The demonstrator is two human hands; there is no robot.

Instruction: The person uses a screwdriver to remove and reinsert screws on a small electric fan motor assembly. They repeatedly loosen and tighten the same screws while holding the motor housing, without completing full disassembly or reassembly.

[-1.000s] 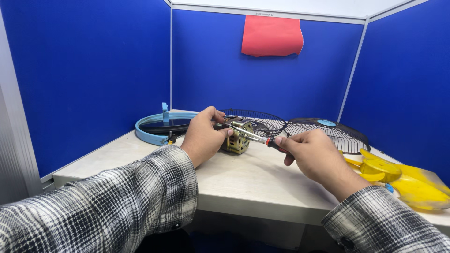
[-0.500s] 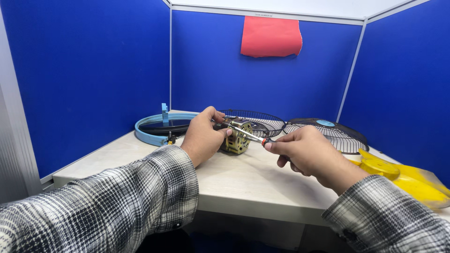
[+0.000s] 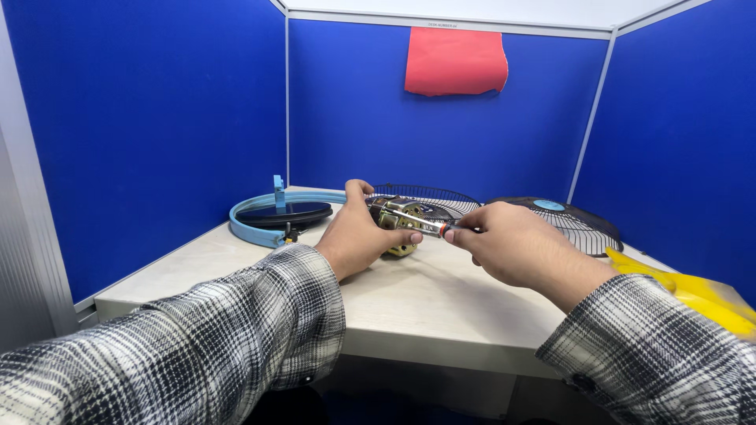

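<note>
The motor (image 3: 396, 224) sits on the tabletop (image 3: 441, 303), near its middle, between the two hands. The left hand (image 3: 358, 236) is closed around the motor from the left side, with the thumb up over its top. The right hand (image 3: 512, 244) is closed on the handle of a screwdriver (image 3: 417, 221), and the shaft goes to the left, with the tip at the top of the motor. The two hands are near each other, with the screwdriver shaft between them.

Behind the motor lies a black wire grille (image 3: 429, 197), and a second grille (image 3: 563, 220) lies to the right of it. A blue ring (image 3: 256, 228) lies at the back left. A yellow bag (image 3: 701, 295) is at the right edge. The front part of the tabletop is free, up to its front edge.

The motor is small, with brass-coloured and silver metal parts; the left hand hides much of it
</note>
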